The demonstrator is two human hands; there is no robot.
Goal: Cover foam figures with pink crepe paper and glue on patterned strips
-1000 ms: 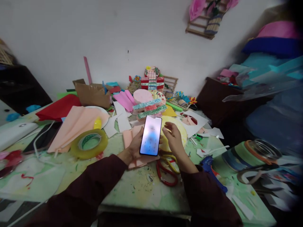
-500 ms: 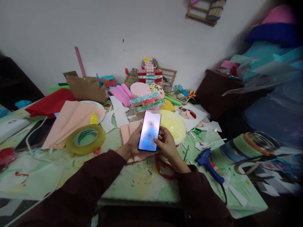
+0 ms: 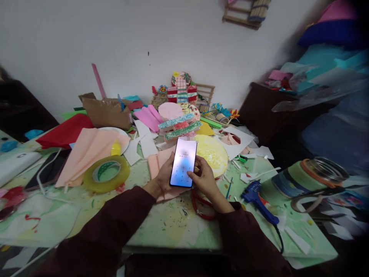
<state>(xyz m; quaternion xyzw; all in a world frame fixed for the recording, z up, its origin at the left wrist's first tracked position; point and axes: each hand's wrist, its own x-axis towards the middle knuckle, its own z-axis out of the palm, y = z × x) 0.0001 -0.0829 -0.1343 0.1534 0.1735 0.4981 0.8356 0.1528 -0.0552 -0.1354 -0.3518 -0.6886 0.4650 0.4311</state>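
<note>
A lit smartphone [image 3: 183, 161] with a keypad on its screen is held upright over the middle of the table. My left hand [image 3: 162, 177] is closed around its left edge. On the other side my right hand [image 3: 206, 177] grips the right edge, its thumb touching the lower right of the screen. Peach crepe paper [image 3: 155, 163] lies under the phone and my left hand. Beside my right hand is a round yellow painted disc [image 3: 213, 154]. Red-handled scissors or pliers [image 3: 201, 209] lie partly hidden beneath my right wrist.
A big tape roll [image 3: 106, 174] lies to the left, near more peach paper [image 3: 83, 148]. A blue glue gun [image 3: 259, 204] and a green flask [image 3: 300, 179] are at the right. Behind stand a cardboard box [image 3: 103, 113], paper scraps and a colourful painted craft piece [image 3: 182, 94].
The view has shifted slightly, so the whole scene sits a little differently. Several dots now show above the keypad on the phone. Both hands keep their hold.
</note>
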